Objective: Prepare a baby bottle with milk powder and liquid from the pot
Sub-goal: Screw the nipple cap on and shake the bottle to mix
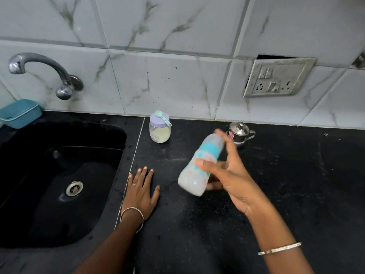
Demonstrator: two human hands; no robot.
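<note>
Bottle (192, 179): tilted, blurred; right grip (231, 175) pinches its middle.
Left grip (141, 191): spread flat on counter (286, 184).
Risk: light hold may slip, spilling milk.

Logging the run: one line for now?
right hand grips tilted baby bottle | left hand flat on counter | powder jar lidded

No legible text on jar (159, 133) or pot (240, 131)

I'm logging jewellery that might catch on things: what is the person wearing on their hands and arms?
The left hand has a slim silver ring on one finger and a thin silver bangle at its wrist. The right hand has a flatter, patterned silver bangle at its wrist. Both forearms are bare; no sleeves in view.
</note>
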